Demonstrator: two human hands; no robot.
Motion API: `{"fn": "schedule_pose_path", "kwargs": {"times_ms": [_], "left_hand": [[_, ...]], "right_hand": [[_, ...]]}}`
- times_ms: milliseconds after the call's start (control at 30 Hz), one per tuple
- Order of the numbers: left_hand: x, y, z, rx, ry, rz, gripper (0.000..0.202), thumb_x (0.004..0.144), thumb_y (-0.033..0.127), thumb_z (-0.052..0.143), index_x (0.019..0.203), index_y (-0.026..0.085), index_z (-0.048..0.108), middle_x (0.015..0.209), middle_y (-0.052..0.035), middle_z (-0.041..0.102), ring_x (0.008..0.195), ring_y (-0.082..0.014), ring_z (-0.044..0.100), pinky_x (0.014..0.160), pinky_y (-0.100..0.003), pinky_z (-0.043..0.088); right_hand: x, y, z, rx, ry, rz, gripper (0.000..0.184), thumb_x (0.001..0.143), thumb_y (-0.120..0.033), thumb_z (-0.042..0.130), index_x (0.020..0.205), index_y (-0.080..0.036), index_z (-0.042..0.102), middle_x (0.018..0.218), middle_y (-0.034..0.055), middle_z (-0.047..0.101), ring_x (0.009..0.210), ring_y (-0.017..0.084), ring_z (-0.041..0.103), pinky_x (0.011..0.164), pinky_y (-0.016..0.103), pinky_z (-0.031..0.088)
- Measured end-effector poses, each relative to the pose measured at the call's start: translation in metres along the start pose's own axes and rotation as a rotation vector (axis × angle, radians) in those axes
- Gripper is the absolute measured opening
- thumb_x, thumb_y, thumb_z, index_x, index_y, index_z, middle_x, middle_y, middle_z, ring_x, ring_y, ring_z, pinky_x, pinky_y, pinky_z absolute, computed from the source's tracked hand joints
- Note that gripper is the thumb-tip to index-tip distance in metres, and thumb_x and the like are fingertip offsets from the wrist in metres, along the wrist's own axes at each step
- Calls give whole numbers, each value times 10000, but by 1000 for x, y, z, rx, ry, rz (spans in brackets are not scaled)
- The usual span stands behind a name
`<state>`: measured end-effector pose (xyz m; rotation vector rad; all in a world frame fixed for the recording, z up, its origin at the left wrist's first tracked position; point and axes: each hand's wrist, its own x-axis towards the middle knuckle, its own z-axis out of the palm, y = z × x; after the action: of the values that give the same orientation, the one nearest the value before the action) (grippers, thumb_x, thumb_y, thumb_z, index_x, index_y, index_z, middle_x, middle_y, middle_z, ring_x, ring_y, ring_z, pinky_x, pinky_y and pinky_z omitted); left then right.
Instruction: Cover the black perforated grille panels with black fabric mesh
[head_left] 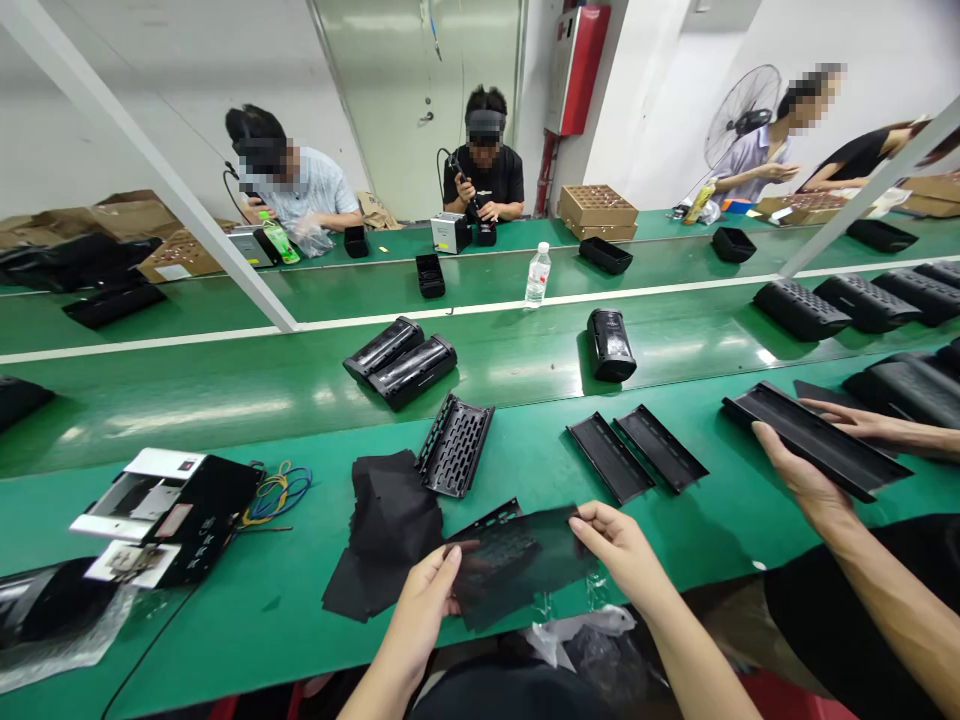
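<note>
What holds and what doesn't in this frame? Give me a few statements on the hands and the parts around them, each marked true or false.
1. The left hand and the right hand both hold a thin black sheet. True.
2. The water bottle lies on its side. False: the water bottle stands upright.
3. At the right, a co-worker's hands are on a long black tray. True.
4. The stack of black sheets sits to the right of the right hand. False: the stack of black sheets lies beside the left hand.
</note>
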<state>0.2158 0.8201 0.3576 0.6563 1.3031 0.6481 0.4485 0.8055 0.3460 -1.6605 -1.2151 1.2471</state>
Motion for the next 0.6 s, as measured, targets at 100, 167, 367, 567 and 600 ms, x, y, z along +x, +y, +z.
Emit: {"fn": "schedule_pose_path", "kwargs": {"times_ms": [100, 167, 367, 567, 600], "left_hand": [[38, -43, -17, 331, 166, 40, 435, 586, 609, 486, 569, 174, 503, 394, 61, 425, 335, -87, 401, 339, -206, 285], [57, -66, -24, 459, 233, 68, 438, 587, 620, 444, 475, 200, 391, 348, 77, 345, 308, -87, 372, 356, -217, 275], [72, -88, -36, 575, 315, 91, 377, 645, 530, 395, 457, 221, 289, 361, 81, 301, 353, -112, 428, 479, -242, 338], [55, -96, -48, 653, 417, 36, 165, 661, 357, 469, 670, 192, 477, 628, -5, 493, 750, -213, 553, 732, -324, 394], [53, -99, -49, 654, 445, 6, 161, 650, 327, 493, 712, 181, 472, 659, -15, 493, 776, -220, 550, 742, -336, 397]], "right_hand": [[24, 35, 22, -294, -57, 19, 206, 764, -345, 402, 641, -188, 454, 546, -28, 452, 533, 119, 462, 512, 229, 372], [36, 53, 38, -402, -49, 40, 177, 742, -299, 414, 608, -192, 453, 557, -15, 478, 547, 135, 477, 533, 245, 374], [50, 78, 69, -616, -3, 88, 116, 727, -237, 434, 648, -189, 504, 763, 58, 545, 739, 190, 526, 666, 286, 378], [51, 80, 82, -706, 1, 181, 176, 758, -258, 430, 891, -169, 502, 922, 96, 544, 815, 205, 552, 677, 290, 383], [51, 80, 85, -711, 8, 202, 232, 752, -265, 442, 954, -158, 480, 953, 110, 538, 824, 212, 557, 669, 294, 387]]}}
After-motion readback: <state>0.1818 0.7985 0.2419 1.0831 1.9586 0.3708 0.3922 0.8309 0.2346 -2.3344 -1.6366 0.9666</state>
